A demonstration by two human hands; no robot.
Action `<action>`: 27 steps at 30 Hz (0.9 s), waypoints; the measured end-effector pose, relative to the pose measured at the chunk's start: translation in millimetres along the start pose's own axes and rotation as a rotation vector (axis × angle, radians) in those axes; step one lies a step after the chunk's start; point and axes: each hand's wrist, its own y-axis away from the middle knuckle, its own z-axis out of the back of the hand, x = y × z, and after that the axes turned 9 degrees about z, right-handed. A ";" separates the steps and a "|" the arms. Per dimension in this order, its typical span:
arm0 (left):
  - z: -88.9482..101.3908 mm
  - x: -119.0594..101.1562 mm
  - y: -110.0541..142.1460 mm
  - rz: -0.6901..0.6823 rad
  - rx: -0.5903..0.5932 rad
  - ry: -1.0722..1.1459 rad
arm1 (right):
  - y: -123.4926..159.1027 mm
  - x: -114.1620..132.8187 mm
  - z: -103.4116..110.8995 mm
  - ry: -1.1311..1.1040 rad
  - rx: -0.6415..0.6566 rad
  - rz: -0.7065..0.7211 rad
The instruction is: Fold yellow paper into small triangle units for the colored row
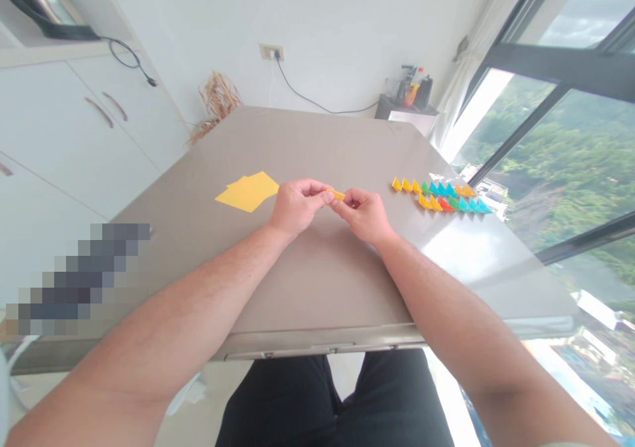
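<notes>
Between my two hands, above the middle of the table, is a small folded piece of yellow paper [336,195]. My left hand [298,203] pinches its left end between thumb and fingers. Its right end is gripped by my right hand [363,213], also closed in a pinch. Part of the paper is covered by my fingertips. Left of my left hand lie several flat yellow paper sheets [247,194], overlapping one another. To the right stand two rows of small folded paper boats [436,203] in yellow, orange, red, green and blue.
The grey-brown table [317,288] has its front edge close to my legs. A pixelated dark patch [79,278] covers something at the left edge. Behind the table, a black cord [307,100] runs from a wall socket [272,52]. Windows [560,143] line the right side.
</notes>
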 end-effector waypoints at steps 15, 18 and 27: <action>1.7 5.4 -4.2 0.005 0.088 0.024 | -1.7 2.7 5.0 -0.075 -0.101 -0.038; 0.2 7.1 -2.9 0.018 0.110 0.032 | -2.2 3.0 4.9 -0.088 -0.115 -0.048; 1.0 2.7 3.1 -0.107 0.150 -0.297 | -3.0 5.1 5.3 -0.155 -0.105 -0.028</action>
